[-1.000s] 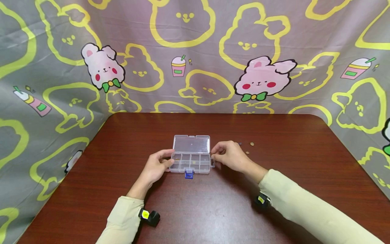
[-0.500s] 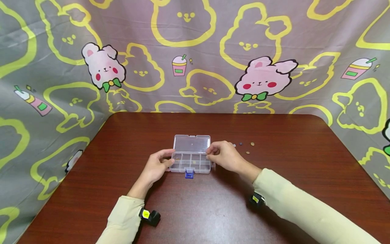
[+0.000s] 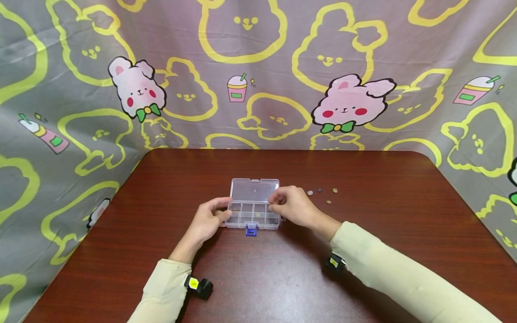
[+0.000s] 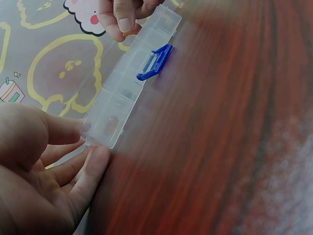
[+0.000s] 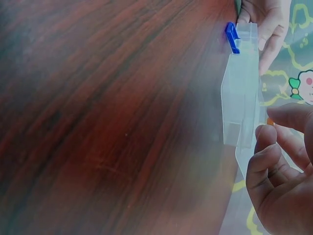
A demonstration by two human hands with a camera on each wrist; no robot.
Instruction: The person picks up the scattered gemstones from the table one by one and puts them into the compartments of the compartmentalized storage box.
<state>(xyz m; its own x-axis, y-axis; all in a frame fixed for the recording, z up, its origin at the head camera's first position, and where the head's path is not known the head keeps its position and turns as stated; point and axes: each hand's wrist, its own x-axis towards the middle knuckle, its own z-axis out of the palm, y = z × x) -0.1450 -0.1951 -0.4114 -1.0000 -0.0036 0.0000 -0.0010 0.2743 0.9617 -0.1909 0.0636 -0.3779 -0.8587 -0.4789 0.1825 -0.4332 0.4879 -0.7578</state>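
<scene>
Glossy reddish wood grain spans the desk [image 3: 258,273] before a clear plastic compartment box [image 3: 265,225], well inside both side edges; the left hand [image 3: 205,220] grips its left end, the right hand [image 3: 297,206] pinches an orange bit [image 5: 270,121] over its right end. Four small rounded pieces [image 3: 335,190] lie nearer the far edge.

We see a clear, colourless box [image 3: 266,226] with a bright blue latch [image 3: 251,231], a small orange piece [image 5: 270,121], and a whitish piece [image 3: 310,193], a dark blue piece [image 3: 319,190] and tan pieces [image 3: 335,190]. Our worktop [image 3: 258,273] is reddish brown, streaked with darker grain, and our grey cloth [image 3: 169,31] bears yellow animal outlines, pinkish-white rabbits with red cheeks and green bows, and pink cups. We note plain pale cream sleeves [image 3: 375,249].
</scene>
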